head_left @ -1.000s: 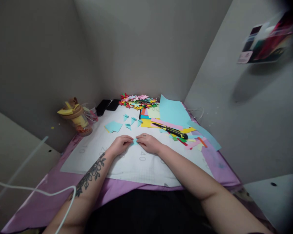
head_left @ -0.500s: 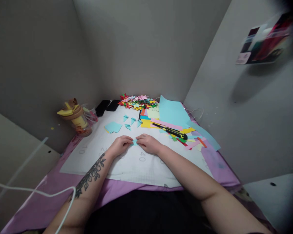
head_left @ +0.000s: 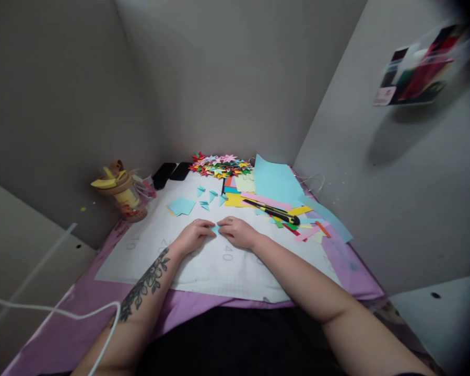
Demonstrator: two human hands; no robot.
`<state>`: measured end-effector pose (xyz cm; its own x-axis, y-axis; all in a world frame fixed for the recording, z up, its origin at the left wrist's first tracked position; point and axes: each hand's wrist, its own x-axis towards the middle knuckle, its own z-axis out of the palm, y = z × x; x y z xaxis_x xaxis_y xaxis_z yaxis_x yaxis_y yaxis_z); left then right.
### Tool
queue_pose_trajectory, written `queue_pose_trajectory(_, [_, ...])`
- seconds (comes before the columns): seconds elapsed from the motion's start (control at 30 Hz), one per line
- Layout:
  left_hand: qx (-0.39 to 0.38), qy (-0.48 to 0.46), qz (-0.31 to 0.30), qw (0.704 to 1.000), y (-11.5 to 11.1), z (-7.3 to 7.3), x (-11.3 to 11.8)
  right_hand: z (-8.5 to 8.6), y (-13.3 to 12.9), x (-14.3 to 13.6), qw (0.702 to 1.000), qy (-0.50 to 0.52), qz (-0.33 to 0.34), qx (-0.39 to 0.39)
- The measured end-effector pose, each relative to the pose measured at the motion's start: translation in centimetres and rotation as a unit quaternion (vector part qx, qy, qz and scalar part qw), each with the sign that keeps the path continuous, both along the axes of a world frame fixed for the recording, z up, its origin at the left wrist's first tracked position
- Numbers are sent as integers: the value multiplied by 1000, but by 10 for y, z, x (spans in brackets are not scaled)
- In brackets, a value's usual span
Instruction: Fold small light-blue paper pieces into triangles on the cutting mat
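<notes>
A small piece of light blue paper (head_left: 216,230) lies between my two hands on the white sheet, mostly covered by fingertips. My left hand (head_left: 196,235) pinches its left side. From the right, my right hand (head_left: 237,231) has its fingers closed on the other side. Just beyond the hands are several small folded blue paper pieces (head_left: 213,196). To their left sits a stack of blue paper squares (head_left: 181,206), with a yellow edge showing beneath.
A utility knife (head_left: 272,211) rests across coloured paper strips (head_left: 317,230) at right. Behind are folded paper stars (head_left: 221,164), a large blue sheet (head_left: 276,180) and two black phones (head_left: 164,175). A yellow-brown cup (head_left: 127,196) stands left. A white cable (head_left: 74,315) crosses the lower left.
My left fingers have shifted slightly right over the small blue paper, so less of it shows. The view has moved very slightly; everything else lies as before.
</notes>
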<state>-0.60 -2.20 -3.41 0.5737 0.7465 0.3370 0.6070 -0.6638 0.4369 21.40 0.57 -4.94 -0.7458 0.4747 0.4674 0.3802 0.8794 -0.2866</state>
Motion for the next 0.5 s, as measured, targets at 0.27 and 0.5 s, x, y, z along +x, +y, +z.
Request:
queue_pose_trajectory(0.27, [9, -2, -2, 1000, 0, -2, -1, 4, -2, -2, 999, -1, 17, 31])
queue_pose_trajectory(0.5, [25, 6, 15, 1000, 1, -4, -2, 12, -9, -7, 996, -59, -66, 21])
